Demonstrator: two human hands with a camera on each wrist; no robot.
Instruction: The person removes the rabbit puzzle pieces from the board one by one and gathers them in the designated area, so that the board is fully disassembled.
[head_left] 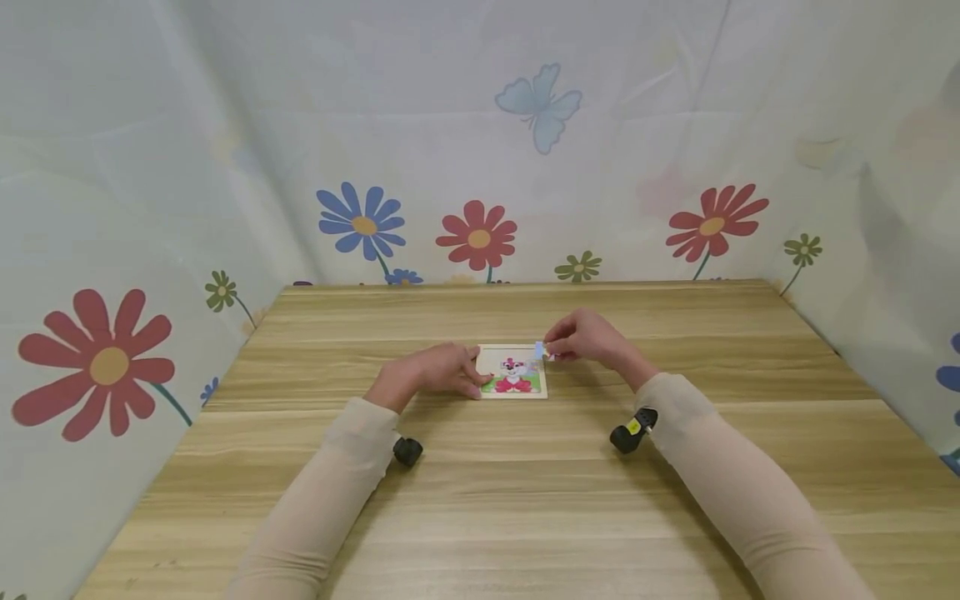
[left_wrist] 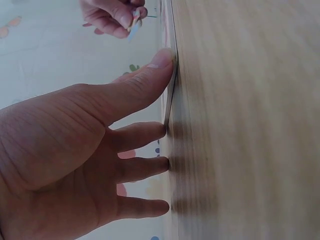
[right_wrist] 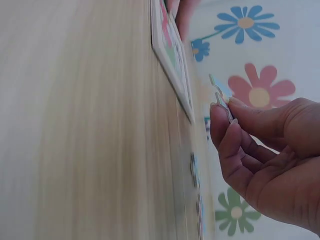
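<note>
Presumably steadying it, extended left hand [head_left: 438, 368] touches puzzle frame [head_left: 514, 396] toward desk's [head_left: 495, 500] far edge; right hand [head_left: 588, 337] pinches piece [head_left: 539, 350]

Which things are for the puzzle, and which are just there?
For the puzzle:
the puzzle tray, touched by the left hand
the piece, maybe more than one, in the right hand
loose flat bits, probably more pieces

Just there:
the wooden table
the flowery cloth
the black wrist gadgets
</note>
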